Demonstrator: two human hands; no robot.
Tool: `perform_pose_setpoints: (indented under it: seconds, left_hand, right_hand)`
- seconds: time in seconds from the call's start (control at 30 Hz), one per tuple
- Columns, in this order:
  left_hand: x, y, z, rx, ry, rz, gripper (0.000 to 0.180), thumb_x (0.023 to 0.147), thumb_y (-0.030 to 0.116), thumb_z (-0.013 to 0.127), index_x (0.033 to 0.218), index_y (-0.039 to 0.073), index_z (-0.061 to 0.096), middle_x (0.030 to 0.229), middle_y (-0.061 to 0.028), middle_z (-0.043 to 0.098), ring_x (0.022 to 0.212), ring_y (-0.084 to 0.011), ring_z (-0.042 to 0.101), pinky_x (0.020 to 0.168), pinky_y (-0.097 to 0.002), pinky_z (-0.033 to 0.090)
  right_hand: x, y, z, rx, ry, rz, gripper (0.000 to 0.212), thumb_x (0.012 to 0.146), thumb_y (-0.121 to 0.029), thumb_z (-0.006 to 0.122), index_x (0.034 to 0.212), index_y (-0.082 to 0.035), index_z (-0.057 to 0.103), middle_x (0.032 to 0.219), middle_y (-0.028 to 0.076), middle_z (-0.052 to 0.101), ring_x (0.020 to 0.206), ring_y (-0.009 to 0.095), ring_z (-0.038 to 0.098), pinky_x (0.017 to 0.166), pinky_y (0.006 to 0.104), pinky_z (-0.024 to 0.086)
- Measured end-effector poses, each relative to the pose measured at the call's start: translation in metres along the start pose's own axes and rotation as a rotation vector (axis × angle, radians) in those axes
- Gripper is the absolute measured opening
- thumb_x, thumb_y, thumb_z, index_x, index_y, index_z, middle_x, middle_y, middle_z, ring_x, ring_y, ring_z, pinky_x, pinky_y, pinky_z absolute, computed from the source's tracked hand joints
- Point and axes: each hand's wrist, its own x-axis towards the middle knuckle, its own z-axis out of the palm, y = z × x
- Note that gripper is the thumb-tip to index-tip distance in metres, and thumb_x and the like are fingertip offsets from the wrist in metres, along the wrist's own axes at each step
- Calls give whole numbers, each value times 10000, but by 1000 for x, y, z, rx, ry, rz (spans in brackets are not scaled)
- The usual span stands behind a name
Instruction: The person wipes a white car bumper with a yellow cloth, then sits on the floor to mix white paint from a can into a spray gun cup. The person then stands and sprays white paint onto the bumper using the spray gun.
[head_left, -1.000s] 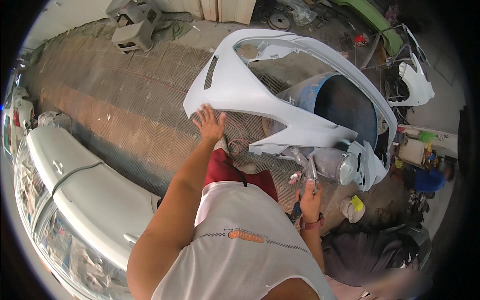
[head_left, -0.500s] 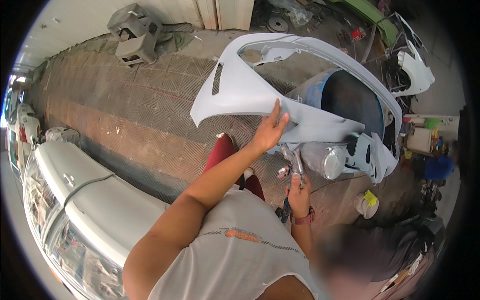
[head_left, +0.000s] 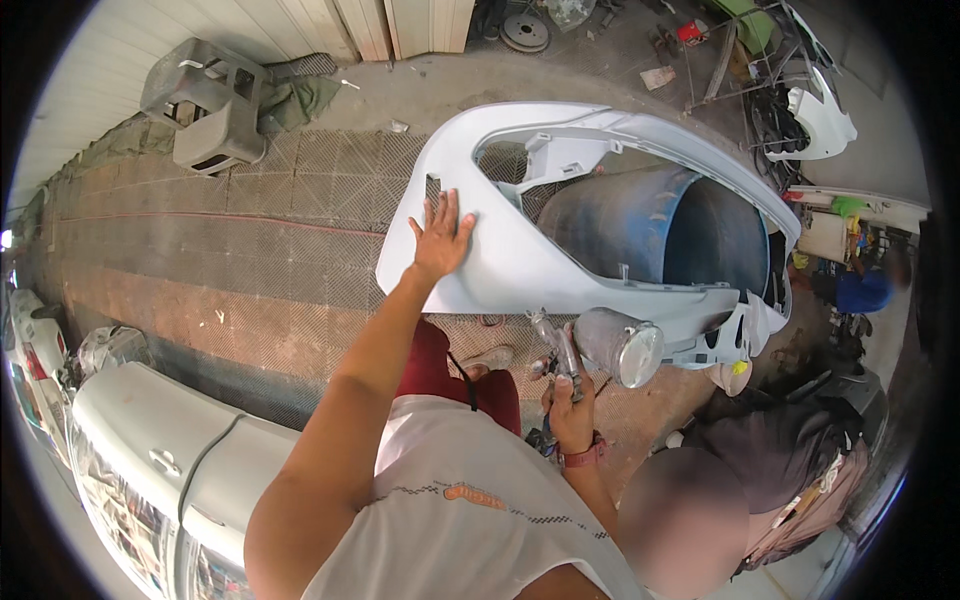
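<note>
My left hand [head_left: 440, 237] lies flat with fingers spread on the left end of a white car bumper [head_left: 500, 255], just below a narrow slot in it. In my right hand [head_left: 571, 415] is a spray gun [head_left: 563, 352], gripped by its handle. The gun's cup [head_left: 622, 346], wrapped in clear plastic film, sits close to the bumper's near edge. The bumper rests around a large blue-black drum [head_left: 615, 225] lying on its side, whose open end faces right.
A white car [head_left: 150, 420] stands at the lower left. Grey plastic stools [head_left: 215, 105] are by the far wall. A brake disc [head_left: 525, 32] and a metal stand [head_left: 725, 70] with a white panel [head_left: 820, 120] lie beyond. One person [head_left: 690, 520] is close at lower right; another in blue [head_left: 865, 288] is farther right.
My left hand has slid left along the bumper to its left end, and its fingers are now more spread. The view has shifted; the spray gun stays in my right hand.
</note>
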Motion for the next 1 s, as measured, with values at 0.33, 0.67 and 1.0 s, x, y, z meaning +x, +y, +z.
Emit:
perform_pose_setpoints:
  seconds: [0.33,0.67,1.0]
  left_hand:
    - [134,52,-19,53,127,316,908,1093,727,305,1763,134,154,1825,-176,149,1680,-448,65,1306,-714,24]
    - [249,-89,-26,-385,-212,-271,921,1091,755,86,1736,125,276,1789,-200,259,1671,-413,164,1340,-628,40]
    - [107,-309,74,-588,-332,-487,984,1102,748,146,1702,-20,278,1782,-252,242,1672,-353,192,1361,-425,155]
  right_hand:
    - [34,-14,65,96,51,9,776,1132,-519,527,1722,-60,318,1224,100,700,630,60,495,537,242,401]
    - [50,-15,103,27,-172,48,806,1085,-366,574,1696,69,281,1343,166,682,893,139,656,739,282,541]
    - [40,24,115,-341,-408,-45,751,1087,-252,545,1715,41,256,1321,108,673,747,74,513,719,224,481]
